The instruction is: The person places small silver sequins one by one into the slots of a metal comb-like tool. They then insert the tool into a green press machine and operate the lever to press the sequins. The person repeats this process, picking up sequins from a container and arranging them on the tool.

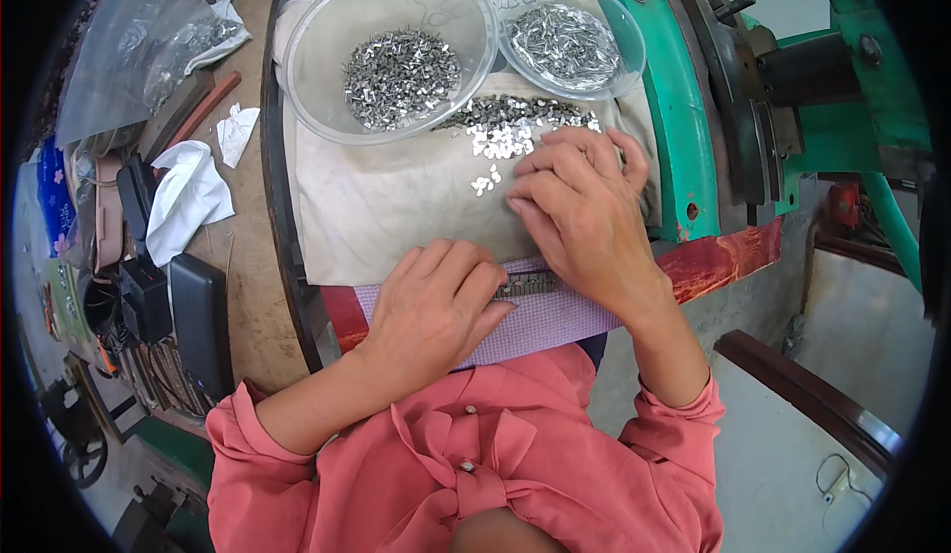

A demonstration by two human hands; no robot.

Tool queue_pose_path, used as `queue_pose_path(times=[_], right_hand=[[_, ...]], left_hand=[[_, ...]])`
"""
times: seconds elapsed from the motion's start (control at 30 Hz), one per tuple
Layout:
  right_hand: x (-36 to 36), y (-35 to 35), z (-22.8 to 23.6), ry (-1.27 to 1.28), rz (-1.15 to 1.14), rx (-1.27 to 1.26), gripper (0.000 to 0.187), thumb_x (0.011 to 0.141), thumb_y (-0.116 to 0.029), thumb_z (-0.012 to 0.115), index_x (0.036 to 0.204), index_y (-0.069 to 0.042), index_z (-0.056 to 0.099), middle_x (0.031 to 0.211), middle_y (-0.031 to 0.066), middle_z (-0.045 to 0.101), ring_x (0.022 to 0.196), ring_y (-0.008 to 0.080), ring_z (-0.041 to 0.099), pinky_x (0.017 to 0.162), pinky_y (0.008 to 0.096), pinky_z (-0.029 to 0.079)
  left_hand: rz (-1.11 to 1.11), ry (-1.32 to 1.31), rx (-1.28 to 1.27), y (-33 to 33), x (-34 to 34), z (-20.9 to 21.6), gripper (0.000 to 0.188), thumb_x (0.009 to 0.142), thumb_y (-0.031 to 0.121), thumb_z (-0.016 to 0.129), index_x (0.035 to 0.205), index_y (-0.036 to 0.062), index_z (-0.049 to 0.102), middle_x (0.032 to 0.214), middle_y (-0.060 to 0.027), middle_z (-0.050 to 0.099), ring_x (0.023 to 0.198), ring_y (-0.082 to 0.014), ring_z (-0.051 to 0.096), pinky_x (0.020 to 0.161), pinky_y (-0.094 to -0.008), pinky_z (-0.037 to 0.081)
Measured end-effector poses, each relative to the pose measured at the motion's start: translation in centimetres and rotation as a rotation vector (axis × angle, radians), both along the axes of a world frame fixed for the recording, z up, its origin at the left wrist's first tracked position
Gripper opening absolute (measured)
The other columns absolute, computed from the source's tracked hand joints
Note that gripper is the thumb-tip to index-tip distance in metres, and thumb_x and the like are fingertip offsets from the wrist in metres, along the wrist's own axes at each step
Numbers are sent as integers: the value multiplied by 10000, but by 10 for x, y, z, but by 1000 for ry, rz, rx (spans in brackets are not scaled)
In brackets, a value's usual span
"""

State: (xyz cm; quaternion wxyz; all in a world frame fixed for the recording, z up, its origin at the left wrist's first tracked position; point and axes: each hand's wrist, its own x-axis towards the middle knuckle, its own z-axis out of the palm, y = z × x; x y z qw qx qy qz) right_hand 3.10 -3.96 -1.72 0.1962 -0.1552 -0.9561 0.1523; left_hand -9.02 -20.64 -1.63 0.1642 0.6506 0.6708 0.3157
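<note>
My left hand (436, 291) is closed on the left end of a narrow dark slotted metal strip (530, 284), which lies across a purple checked cloth at the near edge. Over the beige cloth, my right hand (592, 211) bends its fingers, thumb and index tips close together; whatever they may pinch is too small to make out. Just beyond those fingers lie flat shiny metal pieces (500, 141) and a row of darker small metal parts (515, 111). Part of that row is hidden behind the right hand.
Behind stand a large clear tub (297, 68) of small metal parts and a smaller clear tub (634, 33) of thin silvery pieces. A green machine (684, 137) borders the right. At left, a wooden table (263, 226) carries a black case (198, 315), white paper and plastic bags.
</note>
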Motion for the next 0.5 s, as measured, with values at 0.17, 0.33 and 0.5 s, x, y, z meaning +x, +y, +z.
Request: queue_pose_path(times=[0.17, 0.33, 0.5], right_hand=[[17, -7, -2, -38, 1, -74, 145, 783, -132, 763, 908, -121, 691, 1022, -7, 633, 1148, 232, 562, 1080, 514, 264], [28, -16, 3, -1, -50, -80, 122, 777, -134, 772, 878, -151, 705, 1010, -36, 646, 1142, 220, 568, 1081, 508, 237], [56, -32, 9, -34, -99, -126, 142, 742, -152, 800, 863, -186, 736, 1003, -59, 659, 1150, 222, 564, 1077, 501, 227]], left_hand=[[-15, 28, 51, 6, 4, -6, 249, 716, 100, 800, 895, 66, 629, 954, -59, 626, 837, -262, 592, 703, -384, 464], [6, 18, 76, 7, 5, -10, 201, 726, 69, 787, 857, 58, 635, 930, -53, 629, 823, -259, 595, 697, -381, 468], [31, -11, 88, 8, 9, -13, 207, 722, 64, 788, 867, 60, 641, 922, -52, 630, 814, -264, 597, 694, -389, 473]])
